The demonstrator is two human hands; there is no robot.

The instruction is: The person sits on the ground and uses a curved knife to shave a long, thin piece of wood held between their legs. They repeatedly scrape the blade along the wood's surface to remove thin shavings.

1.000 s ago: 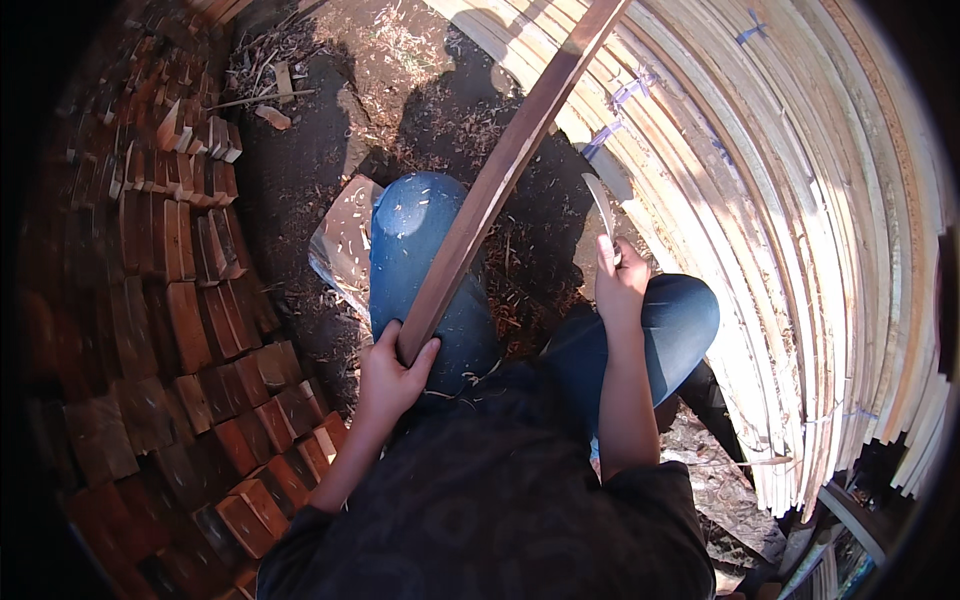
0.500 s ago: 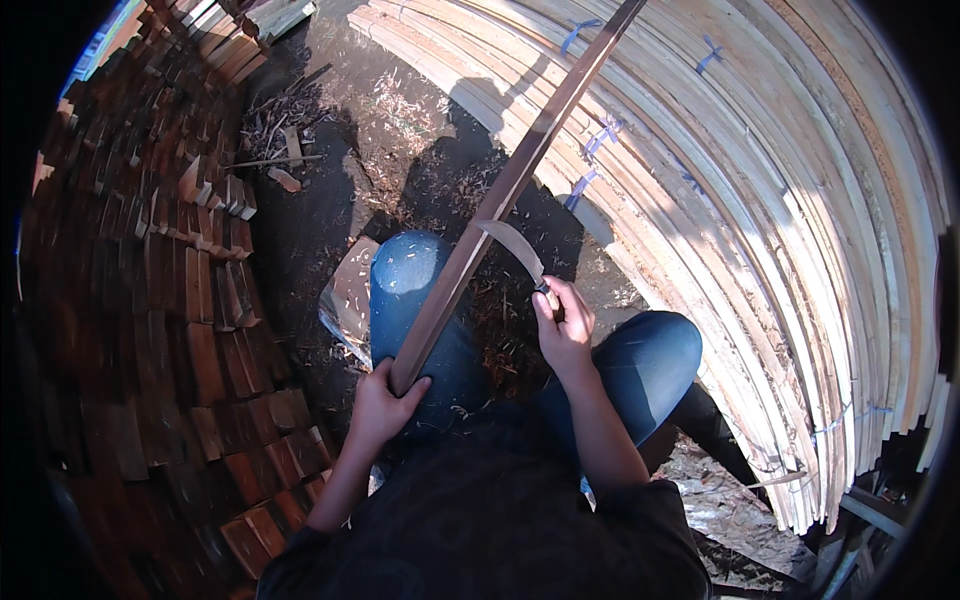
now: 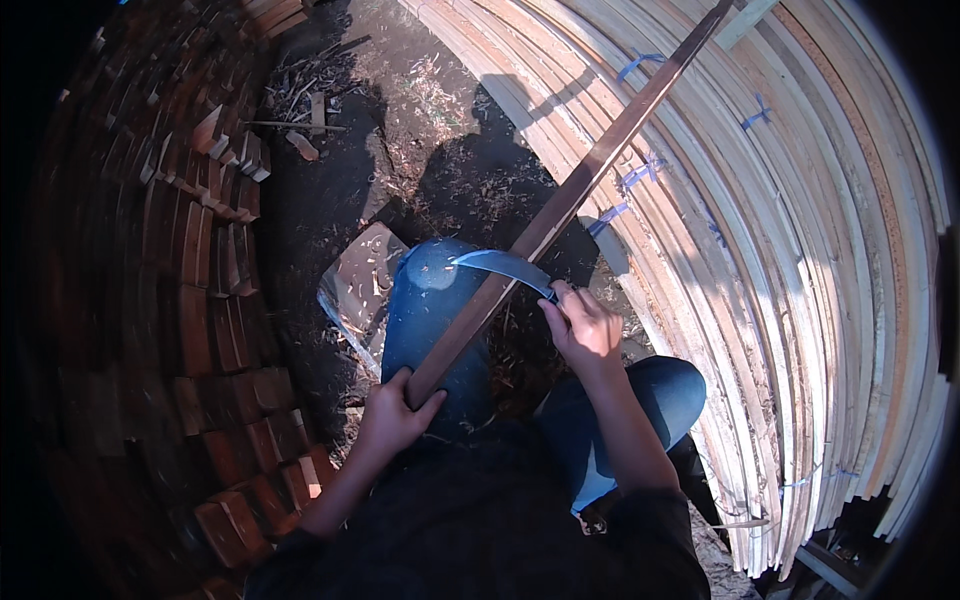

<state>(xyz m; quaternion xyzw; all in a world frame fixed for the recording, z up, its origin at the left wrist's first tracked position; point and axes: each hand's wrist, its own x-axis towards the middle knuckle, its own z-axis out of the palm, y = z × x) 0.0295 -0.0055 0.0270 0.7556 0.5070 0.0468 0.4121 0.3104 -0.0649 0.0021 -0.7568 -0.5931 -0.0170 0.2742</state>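
A long, dark brown wooden strip [image 3: 585, 185] slants from my lap up to the far right, passing over my left thigh. Its near end is gripped by my left hand [image 3: 395, 412], with the thumb along one side. My right hand [image 3: 588, 325] is closed round the handle of a curved knife [image 3: 505, 264], shaped like a sickle. The blade lies across the strip just beyond my left knee, its tip pointing left past the strip's edge. Most of the handle is hidden in my fingers.
Stacked reddish-brown wood pieces [image 3: 205, 300] rise on the left. Long pale strips [image 3: 790, 250], bundled with blue ties [image 3: 640, 65], fill the right. A flat slab [image 3: 362, 272] with shavings lies beside my left knee. Wood scraps [image 3: 310, 100] and shavings litter the dark ground ahead.
The knife has turned, and its blade now reaches across the strip, nearer my left hand. The view has shifted a little, and the strip's far end appears farther right.
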